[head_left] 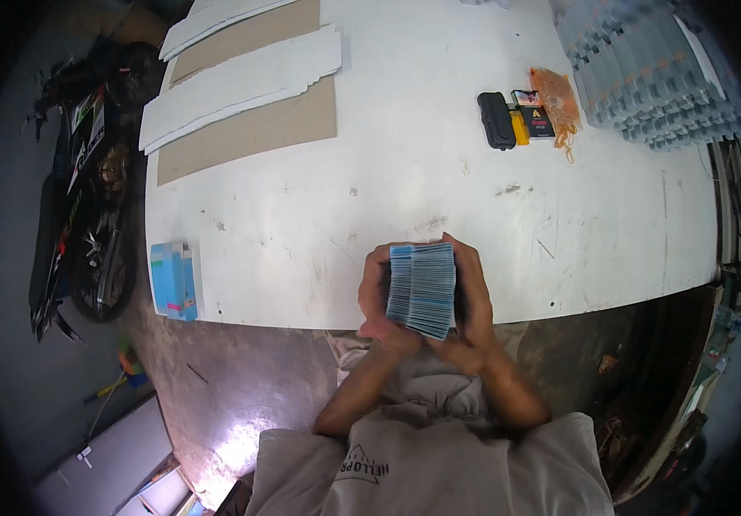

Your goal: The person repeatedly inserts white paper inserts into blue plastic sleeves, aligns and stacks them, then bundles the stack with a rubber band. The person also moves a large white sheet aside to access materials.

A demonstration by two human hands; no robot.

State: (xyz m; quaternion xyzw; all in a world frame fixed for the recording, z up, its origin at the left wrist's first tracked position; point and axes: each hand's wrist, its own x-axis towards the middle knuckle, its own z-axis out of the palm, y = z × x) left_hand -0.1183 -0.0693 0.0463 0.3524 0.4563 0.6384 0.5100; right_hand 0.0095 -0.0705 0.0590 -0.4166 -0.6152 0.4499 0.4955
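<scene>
A thick stack of thin blue-edged cards [422, 288] is held between my two hands, over the near edge of the white table [302, 232]. Its many edges face up, in two side-by-side columns. My left hand [375, 297] wraps the stack's left side, thumb low near its bottom corner. Along the right side, my right hand [474, 297] is closed round it, with fingers reaching to the far corner. The palms and the underside of the stack are hidden.
Light-blue boxes or packs [173, 281] stand at the table's left edge. White sheets [241, 86] lie on brown board [250, 142] at far left. A black case [497, 120], yellow lighter [519, 127], small pack [537, 122] and orange bag [557, 96] sit near grey-blue stacks [646, 77].
</scene>
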